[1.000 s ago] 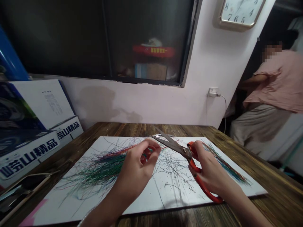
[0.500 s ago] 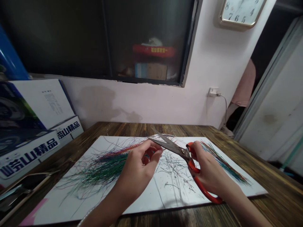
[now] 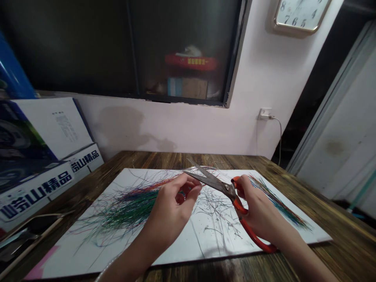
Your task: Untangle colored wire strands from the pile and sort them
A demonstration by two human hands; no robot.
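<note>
My right hand (image 3: 258, 205) grips a pair of scissors (image 3: 227, 188) by their orange-red handles. The blades are parted and point up and left, reaching over my left fingertips. My left hand (image 3: 174, 203) is closed in a pinch beside the blades, on what looks like a thin wire, mostly hidden by fingers and steel. Left of that hand lies a loose, tangled bundle of long green, blue, purple and red wires (image 3: 126, 207) on a white board (image 3: 173, 256). Short dark clippings (image 3: 217, 209) are scattered below the scissors. A neater bundle of coloured wires (image 3: 282, 203) lies at the board's right.
The board rests on a dark wooden table (image 3: 326, 219). Printed cartons (image 3: 55, 156) stand at the left, with a dark object with metal parts (image 3: 20, 243) nearer me. Behind are a wall with a plugged outlet (image 3: 265, 114), a window (image 3: 88, 51) and a clock (image 3: 299, 17).
Both hands and the scissors stay almost exactly where they were, blades still parted. The person in pink clothing at the doorway on the right is gone from view.
</note>
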